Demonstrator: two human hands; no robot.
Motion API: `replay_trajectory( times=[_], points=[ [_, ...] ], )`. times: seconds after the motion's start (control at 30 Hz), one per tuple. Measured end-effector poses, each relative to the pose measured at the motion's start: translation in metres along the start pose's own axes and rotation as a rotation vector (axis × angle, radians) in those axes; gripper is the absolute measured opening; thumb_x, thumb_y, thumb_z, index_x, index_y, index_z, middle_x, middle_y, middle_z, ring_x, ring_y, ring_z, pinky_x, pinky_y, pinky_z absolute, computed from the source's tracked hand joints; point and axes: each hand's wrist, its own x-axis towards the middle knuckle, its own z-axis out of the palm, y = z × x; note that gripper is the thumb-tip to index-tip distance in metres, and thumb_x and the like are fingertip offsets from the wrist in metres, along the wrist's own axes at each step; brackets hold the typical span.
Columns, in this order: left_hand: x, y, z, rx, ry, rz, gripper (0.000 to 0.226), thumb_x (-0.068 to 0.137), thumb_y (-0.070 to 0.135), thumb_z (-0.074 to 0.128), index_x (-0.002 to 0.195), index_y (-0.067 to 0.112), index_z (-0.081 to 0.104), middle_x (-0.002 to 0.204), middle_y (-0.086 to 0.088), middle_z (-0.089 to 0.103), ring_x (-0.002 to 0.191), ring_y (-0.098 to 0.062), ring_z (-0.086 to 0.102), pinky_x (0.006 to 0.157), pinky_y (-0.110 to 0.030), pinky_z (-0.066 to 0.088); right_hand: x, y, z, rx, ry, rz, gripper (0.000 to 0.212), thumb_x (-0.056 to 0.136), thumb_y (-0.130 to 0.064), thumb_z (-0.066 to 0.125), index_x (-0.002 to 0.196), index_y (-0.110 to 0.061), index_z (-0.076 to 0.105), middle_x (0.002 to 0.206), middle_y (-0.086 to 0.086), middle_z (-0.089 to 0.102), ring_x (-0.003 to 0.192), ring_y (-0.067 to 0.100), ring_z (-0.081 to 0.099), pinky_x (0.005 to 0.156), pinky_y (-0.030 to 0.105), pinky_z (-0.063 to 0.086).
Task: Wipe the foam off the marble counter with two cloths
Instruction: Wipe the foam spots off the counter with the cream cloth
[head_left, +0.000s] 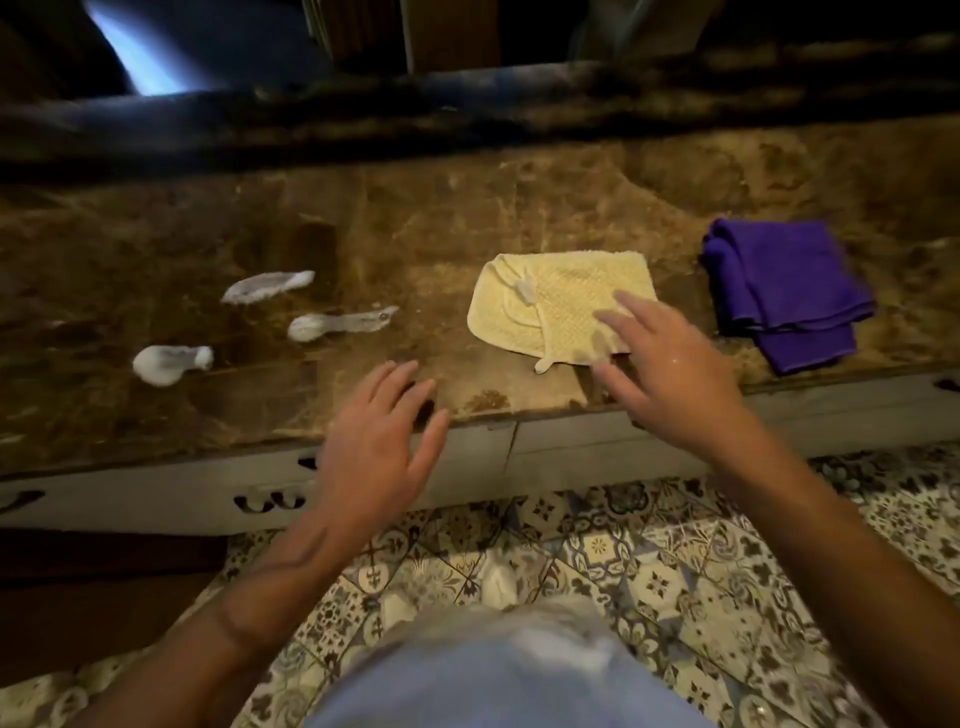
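Observation:
Three streaks of white foam (340, 323) lie on the left half of the brown marble counter (467, 218). A pale yellow cloth (545, 301) lies flat near the counter's front edge, right of centre. A folded purple cloth (779, 291) lies further right. My right hand (670, 364) hovers with spread fingers over the yellow cloth's near right corner, holding nothing. My left hand (379, 441) is spread above the counter's front edge, left of the yellow cloth, also holding nothing.
A dark raised ledge (467, 109) runs along the back of the counter. Below the front edge is a pale carved cabinet front (156, 499). Patterned floor tiles (623, 561) lie under me.

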Motion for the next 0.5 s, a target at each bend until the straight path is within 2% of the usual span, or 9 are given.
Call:
replay_trajectory(
  times=[0.1,0.17,0.3,0.4,0.5],
  points=[
    [0.049,0.017,0.003,0.093,0.002,-0.069,0.068,0.103,0.058,0.027,0.146,0.013,0.054,0.16,-0.011,0.043,0.153,-0.031,0.03,0.122,-0.048,0.026,0.036,0.027,0.003,-0.048,0.052,0.209,0.067,0.099,-0.05,0.047,0.153,-0.012,0.038,0.163,0.015,0.033,0.149,0.034,0.03,0.115,0.052,0.033],
    [0.084,0.028,0.011,0.14,-0.041,-0.084,0.072,0.102,0.061,0.028,0.152,0.011,0.046,0.164,-0.012,0.037,0.155,-0.031,0.024,0.124,-0.045,0.02,0.06,0.04,0.011,-0.087,-0.01,0.345,0.074,0.097,-0.054,0.048,0.155,-0.01,0.033,0.166,0.016,0.025,0.153,0.036,0.022,0.119,0.053,0.027],
    [0.134,0.039,0.035,0.207,-0.074,-0.081,0.08,0.1,0.065,0.032,0.156,0.008,0.034,0.166,-0.012,0.032,0.156,-0.031,0.021,0.125,-0.046,0.02,0.079,0.053,0.038,-0.129,-0.104,0.508,0.088,0.095,-0.068,0.036,0.156,-0.005,0.03,0.169,0.016,0.016,0.156,0.038,0.011,0.123,0.054,0.016],
    [0.163,0.049,0.048,0.211,-0.141,-0.109,0.092,0.095,0.075,0.028,0.156,0.007,0.033,0.167,-0.013,0.03,0.157,-0.033,0.019,0.126,-0.05,0.021,0.084,0.049,0.049,-0.104,-0.079,0.527,0.086,0.096,-0.067,0.037,0.155,-0.005,0.034,0.169,0.015,0.018,0.156,0.037,0.01,0.124,0.054,0.014],
    [0.179,0.059,0.06,0.253,-0.21,-0.133,0.102,0.09,0.083,0.024,0.157,0.007,0.031,0.168,-0.012,0.027,0.158,-0.032,0.015,0.126,-0.053,0.02,0.084,0.044,0.056,-0.074,0.042,0.515,0.071,0.095,-0.059,0.048,0.145,-0.009,0.05,0.161,0.014,0.037,0.154,0.038,0.018,0.122,0.054,0.018]
  ],
)
